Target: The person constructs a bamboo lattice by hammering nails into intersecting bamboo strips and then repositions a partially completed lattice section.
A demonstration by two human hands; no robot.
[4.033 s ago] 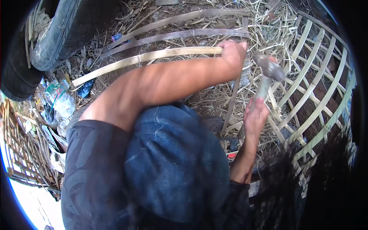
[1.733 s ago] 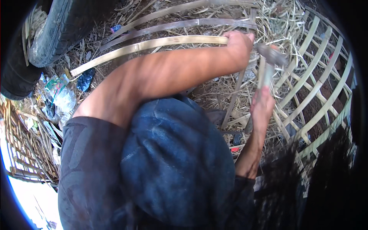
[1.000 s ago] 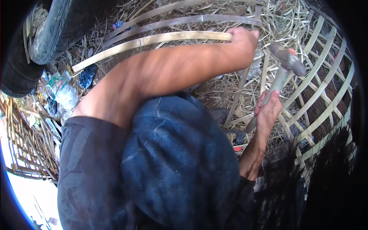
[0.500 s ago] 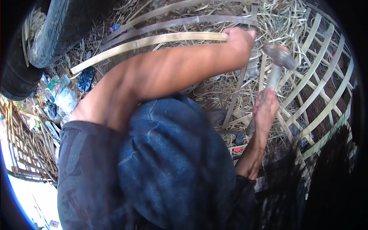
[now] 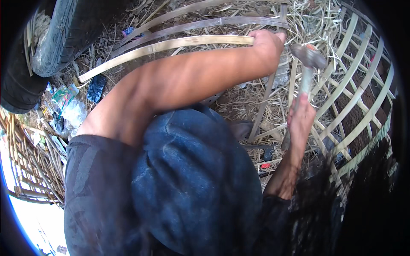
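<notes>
My left hand [image 5: 268,46] is closed around the right end of a pale bamboo strip [image 5: 179,43], which bows away to the left above the ground. The far end of that strip is cut square. In my right hand [image 5: 302,117] is a hammer [image 5: 306,83], gripped by its worn handle. Its slightly blurred metal head is raised to the right of my left hand, apart from it. Beneath both hands lie crossed bamboo strips and straw. What my left fingertips press against is hidden.
Woven bamboo lattice [image 5: 356,91] curves along the right. More bent strips [image 5: 205,22] run behind the held one. A dark tyre [image 5: 70,38] stands at upper left, near plastic litter [image 5: 70,106] and a stick basket [image 5: 32,162]. Rounded dark blue cloth [image 5: 192,179] covers the lower middle.
My right hand has shifted slightly right, and the hammer's head has moved a little up and left. My left hand and the bamboo strip have stayed nearly still.
</notes>
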